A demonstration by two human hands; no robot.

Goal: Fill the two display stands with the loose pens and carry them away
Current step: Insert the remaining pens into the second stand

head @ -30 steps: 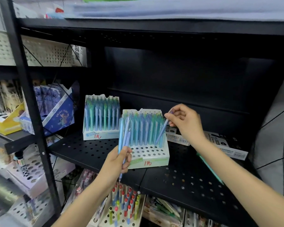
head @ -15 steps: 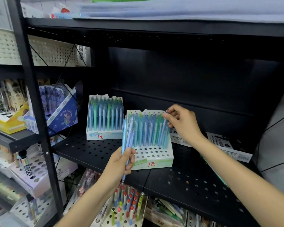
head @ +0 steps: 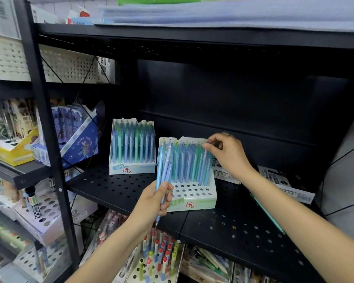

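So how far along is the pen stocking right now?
The back stand looks full. The front stand has full rear rows, but its front holes are bare. The right hand pinches a pen top there; the left hand holds spare pens. Carrying both stands away remains.

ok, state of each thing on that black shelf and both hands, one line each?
near stand: back rows full of pens, front holes empty
far stand: full, upright
left hand: grips a few loose pens
right hand: pinches top of a pen at the near stand's right end
green pen: lies loose on shelf
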